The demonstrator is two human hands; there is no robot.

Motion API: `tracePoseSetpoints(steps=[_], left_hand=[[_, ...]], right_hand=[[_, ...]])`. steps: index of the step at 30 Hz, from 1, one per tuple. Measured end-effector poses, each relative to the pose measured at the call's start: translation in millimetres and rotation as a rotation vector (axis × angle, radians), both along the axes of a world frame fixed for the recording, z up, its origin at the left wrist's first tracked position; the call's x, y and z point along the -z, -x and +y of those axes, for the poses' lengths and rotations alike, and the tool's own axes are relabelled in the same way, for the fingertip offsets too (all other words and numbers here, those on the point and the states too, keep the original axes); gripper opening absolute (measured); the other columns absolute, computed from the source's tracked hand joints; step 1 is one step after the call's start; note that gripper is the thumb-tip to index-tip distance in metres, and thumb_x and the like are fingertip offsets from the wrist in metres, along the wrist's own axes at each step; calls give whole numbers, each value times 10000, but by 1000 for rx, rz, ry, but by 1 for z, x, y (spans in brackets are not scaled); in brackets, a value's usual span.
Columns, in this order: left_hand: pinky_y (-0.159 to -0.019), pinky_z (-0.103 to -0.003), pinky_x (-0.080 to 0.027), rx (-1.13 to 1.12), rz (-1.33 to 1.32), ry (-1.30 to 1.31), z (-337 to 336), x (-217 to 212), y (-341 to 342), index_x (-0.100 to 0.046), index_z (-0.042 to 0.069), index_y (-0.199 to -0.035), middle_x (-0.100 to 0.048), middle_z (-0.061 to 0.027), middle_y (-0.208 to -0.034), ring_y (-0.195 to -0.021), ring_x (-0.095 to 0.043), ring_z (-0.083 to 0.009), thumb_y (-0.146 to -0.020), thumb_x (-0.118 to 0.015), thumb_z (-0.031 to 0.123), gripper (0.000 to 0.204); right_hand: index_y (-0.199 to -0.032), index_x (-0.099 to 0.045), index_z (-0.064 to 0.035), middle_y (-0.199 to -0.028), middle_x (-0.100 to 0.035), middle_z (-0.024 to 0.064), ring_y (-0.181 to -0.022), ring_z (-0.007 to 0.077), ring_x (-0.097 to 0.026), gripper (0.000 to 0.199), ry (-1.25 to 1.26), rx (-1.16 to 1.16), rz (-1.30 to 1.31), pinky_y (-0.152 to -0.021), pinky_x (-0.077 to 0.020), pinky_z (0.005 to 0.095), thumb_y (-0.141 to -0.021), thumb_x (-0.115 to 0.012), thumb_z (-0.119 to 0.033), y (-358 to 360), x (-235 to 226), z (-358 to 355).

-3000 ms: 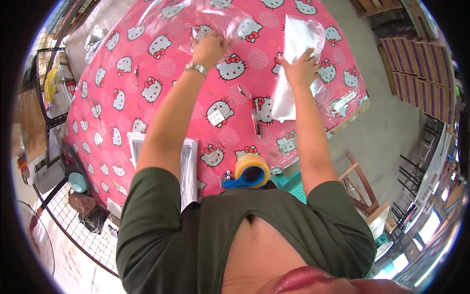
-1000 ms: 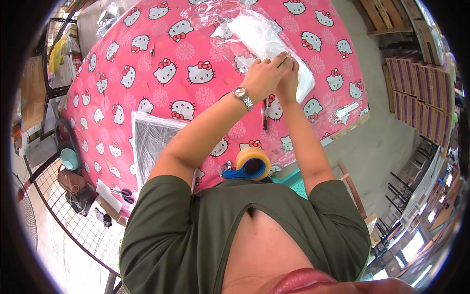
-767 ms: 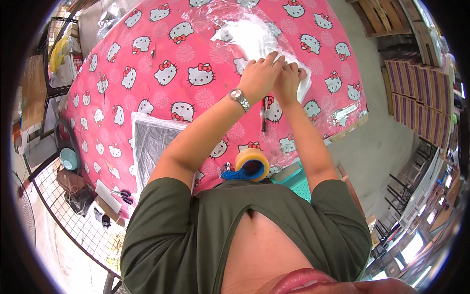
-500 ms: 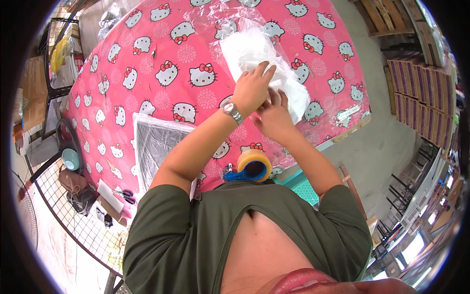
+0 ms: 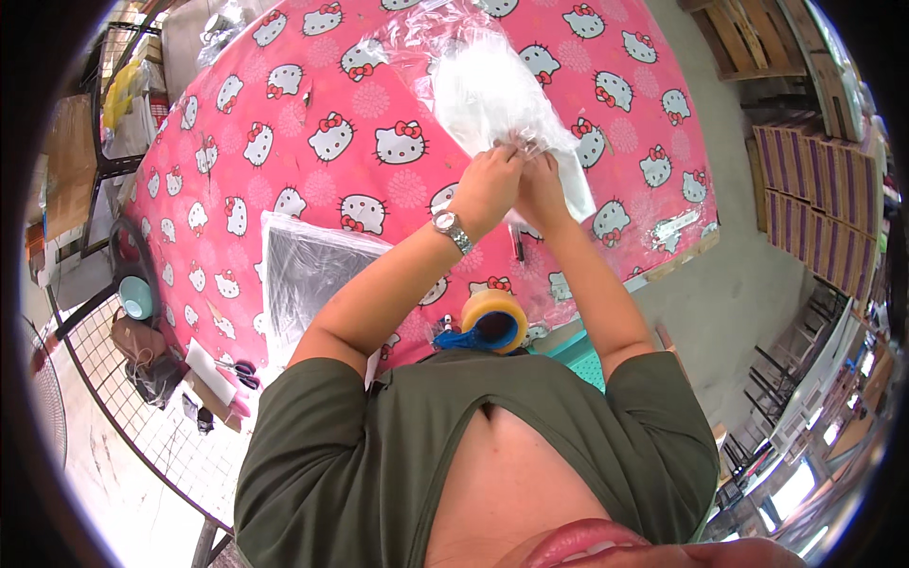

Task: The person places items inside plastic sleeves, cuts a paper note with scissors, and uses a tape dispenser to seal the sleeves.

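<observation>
On the pink cloth lies a soft white bundle (image 5: 488,90), with crinkled clear plastic film (image 5: 407,47) around its far end. My left hand (image 5: 488,185), a silver watch on its wrist, has its fingers curled together at the bundle's near part. Beside it and touching it, my right hand (image 5: 543,189) is closed too. Clear plastic bunches up at both sets of fingertips, which are partly hidden in it. A white flap of the bundle hangs past my right hand. Close to my body sits a roll of clear tape (image 5: 511,308) in a blue dispenser (image 5: 464,339).
A pink tablecloth with a cartoon-cat print (image 5: 312,180) covers the table. A flat dark panel in clear wrap (image 5: 312,275) lies by my left forearm. A black pen (image 5: 518,244) rests below my hands. Stacked cartons (image 5: 819,199) stand at right; scissors (image 5: 246,371) lie at lower left.
Both hands have drawn together, fingers going from spread on the white bundle to curled in the plastic. The bundle's near end has been folded back, and a black pen now shows below it.
</observation>
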State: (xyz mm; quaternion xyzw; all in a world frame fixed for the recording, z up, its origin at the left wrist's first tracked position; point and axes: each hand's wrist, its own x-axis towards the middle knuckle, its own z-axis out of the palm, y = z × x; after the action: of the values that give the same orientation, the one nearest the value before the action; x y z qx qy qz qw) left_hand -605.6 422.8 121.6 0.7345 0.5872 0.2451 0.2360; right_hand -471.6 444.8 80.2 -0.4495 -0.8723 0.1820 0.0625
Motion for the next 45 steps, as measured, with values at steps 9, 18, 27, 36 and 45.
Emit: tracePoseSetpoints(steps=[9, 18, 27, 36, 45], left_hand=[[-846, -415, -495, 31, 22, -32, 43, -39, 9, -625, 13, -1098, -610, -175, -1147, -986, -602, -334, -781, -518, -11, 336], [-827, -411, -476, -188, 36, -134, 25, 10, 59, -635, 99, -1073, -573, -112, -1111, -958, -580, -311, -795, -673, 154, 286], [-912, -451, -390, -47, 354, -151, 15, 19, -1, -392, 99, -1402, -501, -102, -1237, -1071, -527, -278, -791, -658, 338, 707], [-793, -379, -500, -62, 324, -27, 64, 8, 5, -633, 80, -947, -577, -80, -945, -957, -603, -250, -797, -567, 119, 169], [-618, -401, -527, -160, 115, -14, 36, -21, 35, -626, 58, -975, -534, -93, -993, -718, -640, -289, -782, -566, 81, 203]], right_hand=[[-1363, -496, -200, -1401, -469, 73, -1289, 254, -441, 537, -181, -214, 521, -1066, -358, 442, -830, -561, -192, 74, 14, 103], [-1371, -435, -105, -1473, -362, 127, -1332, 347, -370, 570, -278, -398, 80, -1112, -255, 540, -844, -596, -250, 60, 19, 71], [-1349, -514, -204, -1474, -349, 100, -1378, 395, -255, 690, -251, 113, 83, -1066, -217, 612, -725, -721, -416, -30, 0, 6], [-1285, -550, -143, -1444, -368, 155, -1355, 375, -308, 448, -77, 51, 143, -1055, -283, 551, -850, -582, -241, 20, 34, 38], [-1421, -424, -192, -1480, -316, 186, -1349, 395, -303, 566, -109, 13, 575, -1101, -236, 518, -884, -532, -331, 106, 27, 81]])
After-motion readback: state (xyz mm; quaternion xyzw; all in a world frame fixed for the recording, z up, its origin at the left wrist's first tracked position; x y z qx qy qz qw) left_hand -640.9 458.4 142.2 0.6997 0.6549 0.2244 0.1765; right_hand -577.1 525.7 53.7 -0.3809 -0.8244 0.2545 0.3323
